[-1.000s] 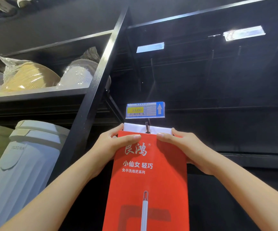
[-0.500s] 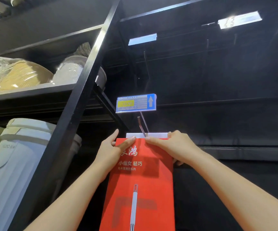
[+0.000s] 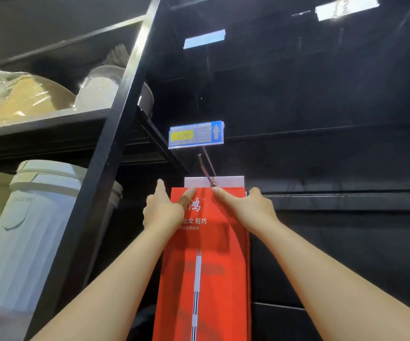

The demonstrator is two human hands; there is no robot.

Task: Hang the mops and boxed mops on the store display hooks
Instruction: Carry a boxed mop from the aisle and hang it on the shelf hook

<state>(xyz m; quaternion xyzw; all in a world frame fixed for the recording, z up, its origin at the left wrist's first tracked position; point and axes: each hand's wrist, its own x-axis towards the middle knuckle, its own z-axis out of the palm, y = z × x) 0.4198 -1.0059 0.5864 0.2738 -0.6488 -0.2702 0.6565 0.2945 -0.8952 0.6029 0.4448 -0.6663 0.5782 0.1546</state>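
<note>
**Red box on the hook, both your hands at its top**

Red boxed mop (image 3: 206, 267) hangs upright at the centre of your view, its printed face toward you. Its white hang tab (image 3: 228, 181) sticks up at 12 o'clock, and the wire hook (image 3: 205, 168) passes through the tab's hole.

Your left hand (image 3: 164, 210) holds the box's top left corner: the thumb lies flat on the red face, pointing toward 1 o'clock, the forefinger stands straight up just beside the left edge, and the other fingers curl at that edge. Your right hand (image 3: 245, 205) grips the top right corner, its thumb stretched across the face toward 10 o'clock and its fingers wrapped behind the right edge. The two thumb tips nearly meet below the tab.

A blue and yellow price tag (image 3: 196, 134) sits at 12 o'clock above the hook. A black shelf post (image 3: 115, 134) rises at 10 o'clock. Beyond it at 9 o'clock stands a pale lidded bin (image 3: 31, 230), with plastic-wrapped basins (image 3: 27, 94) on the shelf above.
</note>
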